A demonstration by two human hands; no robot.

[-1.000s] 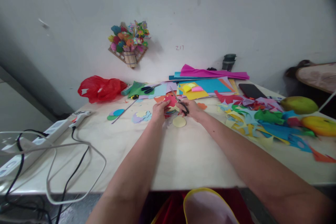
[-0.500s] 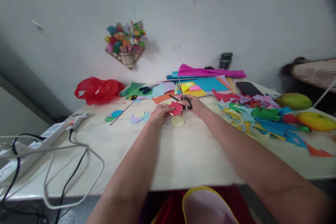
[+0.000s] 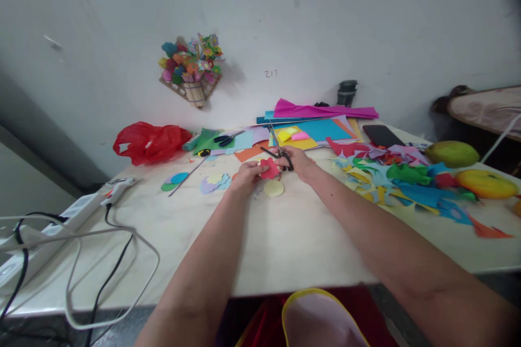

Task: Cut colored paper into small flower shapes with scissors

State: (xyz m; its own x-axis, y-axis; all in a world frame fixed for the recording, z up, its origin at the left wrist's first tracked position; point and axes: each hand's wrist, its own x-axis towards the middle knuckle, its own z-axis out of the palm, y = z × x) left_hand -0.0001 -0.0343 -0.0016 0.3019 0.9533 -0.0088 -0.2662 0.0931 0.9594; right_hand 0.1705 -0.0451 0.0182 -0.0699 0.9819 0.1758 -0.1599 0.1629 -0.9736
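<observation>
My left hand [image 3: 249,173] pinches a red paper flower [image 3: 269,168] with a scalloped edge. Close on its right, my right hand [image 3: 296,161] is closed on a pair of scissors [image 3: 275,138], their blades pointing up and away toward the wall. The right fingertips are near the flower's upper right edge; whether they touch it I cannot tell. Just below the flower, a pale yellow paper circle [image 3: 273,188] lies on the table. Left of my left hand are purple, yellow and blue scalloped paper pieces [image 3: 215,181]. Farther left lie a blue and a green paper circle [image 3: 179,178].
Coloured paper sheets [image 3: 321,131] and black-handled scissors [image 3: 223,140] lie at the back. Paper scraps [image 3: 411,178], a phone [image 3: 382,135] and two mangoes [image 3: 451,154] are at right. A red plastic bag [image 3: 150,142], power strip [image 3: 69,217] and cables occupy the left.
The scissors have swung slightly, their blades now leaning more to the left. The red flower has turned a little in my left hand. The whole view has shifted slightly.
</observation>
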